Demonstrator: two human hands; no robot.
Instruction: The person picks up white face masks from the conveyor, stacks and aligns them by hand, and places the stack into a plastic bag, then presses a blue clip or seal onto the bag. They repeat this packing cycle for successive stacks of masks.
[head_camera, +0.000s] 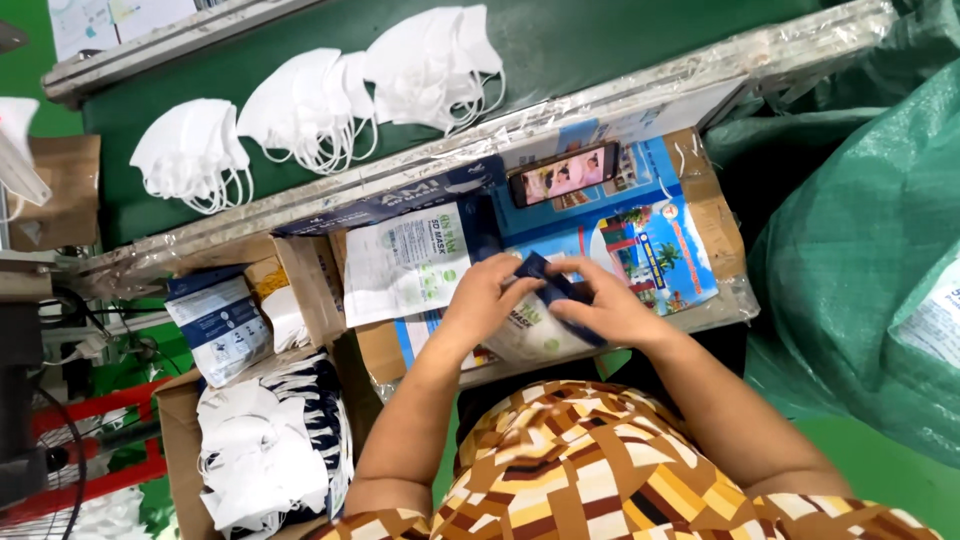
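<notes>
Both my hands hold a white mask pouch with a dark blue top flap over the cardboard work surface. My left hand grips the pouch's left side, fingers on the flap. My right hand presses the flap from the right. A stack of flat white printed pouches lies just left of my hands. Three piles of white face masks sit on the green conveyor belt beyond.
A phone with a lit screen lies on a colourful printed sheet. A cardboard box of white masks stands at lower left, more pouches above it. Large green sacks fill the right side.
</notes>
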